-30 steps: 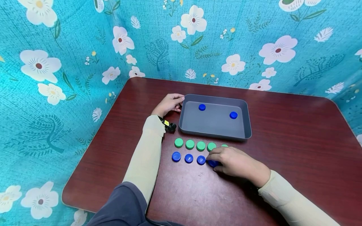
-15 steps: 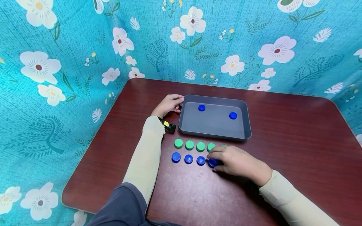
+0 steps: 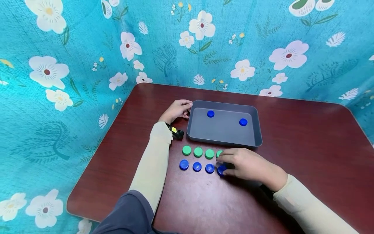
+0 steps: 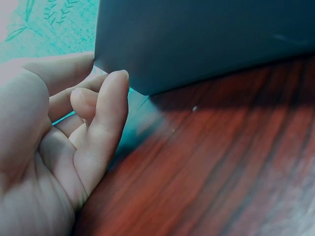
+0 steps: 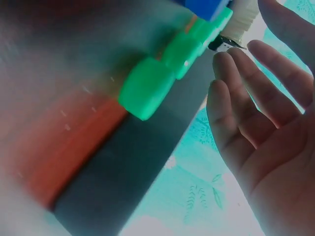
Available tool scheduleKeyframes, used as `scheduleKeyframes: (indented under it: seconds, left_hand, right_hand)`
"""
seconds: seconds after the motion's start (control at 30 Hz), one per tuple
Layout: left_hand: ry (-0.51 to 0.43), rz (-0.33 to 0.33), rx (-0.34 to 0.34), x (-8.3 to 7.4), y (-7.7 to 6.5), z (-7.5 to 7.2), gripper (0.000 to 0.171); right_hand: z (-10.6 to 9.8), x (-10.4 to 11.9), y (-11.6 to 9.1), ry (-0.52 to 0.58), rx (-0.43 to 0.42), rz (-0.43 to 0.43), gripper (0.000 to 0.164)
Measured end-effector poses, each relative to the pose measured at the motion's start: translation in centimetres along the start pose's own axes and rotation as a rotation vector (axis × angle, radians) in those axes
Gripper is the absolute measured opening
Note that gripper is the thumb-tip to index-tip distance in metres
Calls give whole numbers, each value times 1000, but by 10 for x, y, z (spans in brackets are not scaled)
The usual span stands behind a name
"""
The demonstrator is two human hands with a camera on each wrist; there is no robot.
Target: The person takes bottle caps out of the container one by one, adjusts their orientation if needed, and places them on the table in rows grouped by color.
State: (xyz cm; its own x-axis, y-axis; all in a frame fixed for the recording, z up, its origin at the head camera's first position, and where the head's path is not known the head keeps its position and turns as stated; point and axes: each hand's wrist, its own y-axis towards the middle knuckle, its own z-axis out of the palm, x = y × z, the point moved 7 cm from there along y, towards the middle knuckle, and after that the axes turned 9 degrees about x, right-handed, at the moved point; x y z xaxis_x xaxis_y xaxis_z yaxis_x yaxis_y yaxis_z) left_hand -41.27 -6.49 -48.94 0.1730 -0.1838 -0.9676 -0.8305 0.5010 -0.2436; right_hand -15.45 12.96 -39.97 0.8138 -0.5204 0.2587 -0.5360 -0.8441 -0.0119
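My left hand (image 3: 176, 110) holds the left back corner of the grey tray (image 3: 224, 142), its fingers at the rim. The left wrist view shows bent fingertips (image 4: 114, 88) against the tray's outer wall (image 4: 206, 39). My right hand (image 3: 248, 165) hovers low over the right end of two rows of bottle caps, fingers spread around a blue cap (image 3: 221, 170). In the right wrist view its fingers (image 5: 256, 91) look relaxed and stand apart from a blue cap (image 5: 206, 7). Green caps (image 3: 198, 152) line up behind the blue row (image 3: 197, 166); the hand hides the green row's right end.
Two blue caps, one at the left (image 3: 210, 113) and one at the right (image 3: 243, 122), lie inside the tray. The dark red wooden table (image 3: 306, 139) has rounded corners. A blue flowered curtain (image 3: 169, 35) stands along its back and left side.
My right hand has shifted slightly right and away, uncovering more of its blue cap and hiding the last green cap in the head view. The left hand keeps its place; the head view tilts slightly.
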Motion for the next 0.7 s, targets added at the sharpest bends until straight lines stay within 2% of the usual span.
scheduleKeyframes:
  seconds: [0.3,0.7]
  left_hand:
    - [-11,10,-3,0,-1,3,31]
    - [2,-8,0,1,-1,3,34]
  right_hand:
    - [-22,-8,5,-24,9,64,38]
    - [-39,-21,21,-64,5,46,37]
